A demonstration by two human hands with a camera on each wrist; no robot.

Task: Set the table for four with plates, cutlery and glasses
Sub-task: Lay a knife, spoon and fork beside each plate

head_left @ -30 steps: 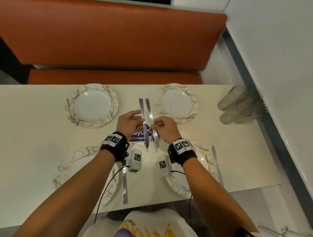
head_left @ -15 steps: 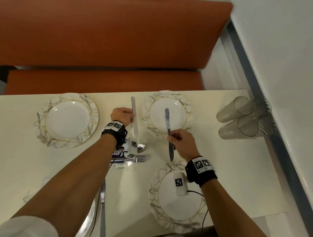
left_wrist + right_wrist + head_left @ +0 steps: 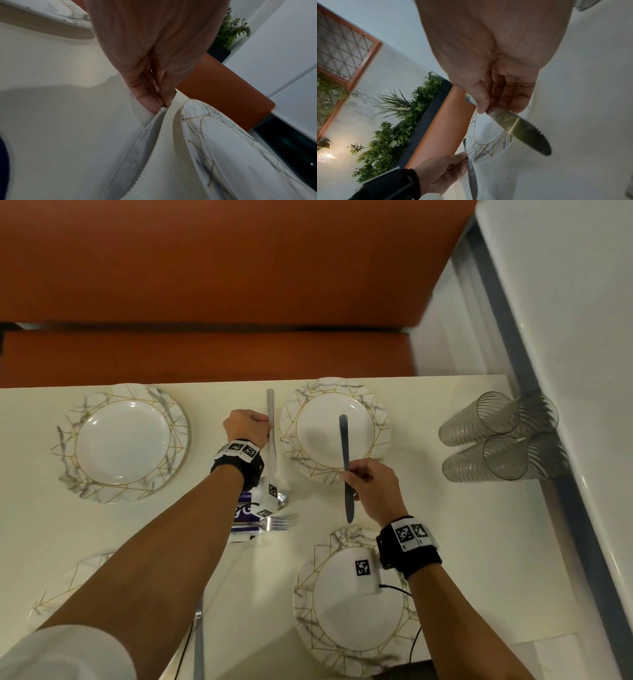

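Note:
My left hand (image 3: 264, 425) pinches a table knife (image 3: 270, 419) that lies lengthwise just left of the far right plate (image 3: 376, 419). In the left wrist view its fingertips (image 3: 154, 106) hold the knife's (image 3: 137, 155) handle low over the table, beside the plate's rim (image 3: 197, 121). My right hand (image 3: 350, 474) pinches a second knife (image 3: 344, 440) by its middle; the handle hangs over that plate's near edge and the serrated blade (image 3: 522, 129) points back at me. Another plate (image 3: 123, 443) sits far left and one (image 3: 342, 628) near right.
Several clear glasses (image 3: 496, 436) lie on their sides at the table's right edge by the wall. Forks and a spoon (image 3: 275, 522) rest on a purple packet mid-table. A near left plate (image 3: 68, 580) and a knife (image 3: 198, 645) are partly hidden by my left arm. An orange bench (image 3: 205, 268) lies beyond.
A second ago both hands held the two knives side by side at mid-table. They have since parted: the left knife went to the far right plate's left side, the right knife over its near edge.

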